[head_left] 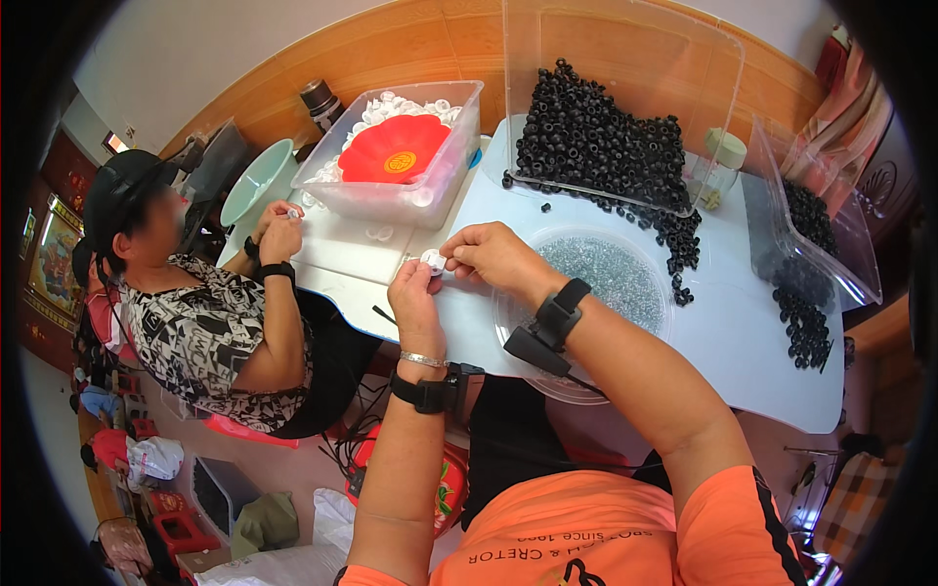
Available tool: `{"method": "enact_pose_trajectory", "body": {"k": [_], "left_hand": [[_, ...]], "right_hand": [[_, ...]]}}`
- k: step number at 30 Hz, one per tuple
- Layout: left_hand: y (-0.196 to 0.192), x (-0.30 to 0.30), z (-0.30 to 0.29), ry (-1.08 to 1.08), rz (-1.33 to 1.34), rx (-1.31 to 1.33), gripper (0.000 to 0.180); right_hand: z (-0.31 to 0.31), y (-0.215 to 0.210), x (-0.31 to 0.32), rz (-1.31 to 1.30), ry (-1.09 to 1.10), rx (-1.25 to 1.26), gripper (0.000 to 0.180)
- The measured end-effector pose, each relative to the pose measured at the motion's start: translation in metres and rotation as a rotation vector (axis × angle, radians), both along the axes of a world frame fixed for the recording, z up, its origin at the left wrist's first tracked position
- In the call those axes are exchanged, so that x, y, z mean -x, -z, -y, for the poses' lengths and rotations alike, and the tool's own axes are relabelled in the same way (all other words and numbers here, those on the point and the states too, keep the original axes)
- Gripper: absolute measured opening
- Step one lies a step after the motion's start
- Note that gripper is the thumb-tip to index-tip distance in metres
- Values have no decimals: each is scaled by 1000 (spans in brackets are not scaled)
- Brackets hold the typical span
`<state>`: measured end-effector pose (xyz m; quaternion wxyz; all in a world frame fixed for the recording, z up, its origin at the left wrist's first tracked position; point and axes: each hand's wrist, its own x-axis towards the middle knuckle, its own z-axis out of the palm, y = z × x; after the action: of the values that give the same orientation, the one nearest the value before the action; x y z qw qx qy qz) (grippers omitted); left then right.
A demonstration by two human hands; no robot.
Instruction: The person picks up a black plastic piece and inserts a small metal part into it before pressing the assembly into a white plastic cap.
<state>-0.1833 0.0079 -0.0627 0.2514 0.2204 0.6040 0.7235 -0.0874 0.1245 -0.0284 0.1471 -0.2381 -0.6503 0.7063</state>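
Note:
A small white round plastic part (432, 261) is pinched in the fingertips of my left hand (418, 303), over the near edge of the table. My right hand (500, 258) comes in from the right with thumb and forefinger pressed together at the part's side. Whether those fingertips grip the part or something tiny is too small to tell. Below my right wrist lies a round clear tray (667, 322) spread with small clear bead-like pieces (606, 273).
A clear bin (459, 122) of white parts carries a red scalloped dish (394, 149). Black ring-like pieces (606, 142) spill from a tipped clear bin (625, 29); another bin (850, 244) leans at right. A co-worker (210, 303) sits left, hands raised near a pale green basin (259, 181).

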Motion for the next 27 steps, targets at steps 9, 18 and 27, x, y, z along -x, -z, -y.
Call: {"method": "enact_pose_trajectory", "body": {"k": [9, 18, 27], "left_hand": [[-2, -1, 0, 2, 9, -17, 22], [-1, 1, 0, 10, 7, -21, 22], [-1, 1, 0, 3, 14, -24, 21]], "right_hand": [[0, -1, -1, 5, -7, 25, 23], [0, -1, 0, -7, 7, 9, 22], [0, 3, 1, -11, 6, -58, 18]]}}
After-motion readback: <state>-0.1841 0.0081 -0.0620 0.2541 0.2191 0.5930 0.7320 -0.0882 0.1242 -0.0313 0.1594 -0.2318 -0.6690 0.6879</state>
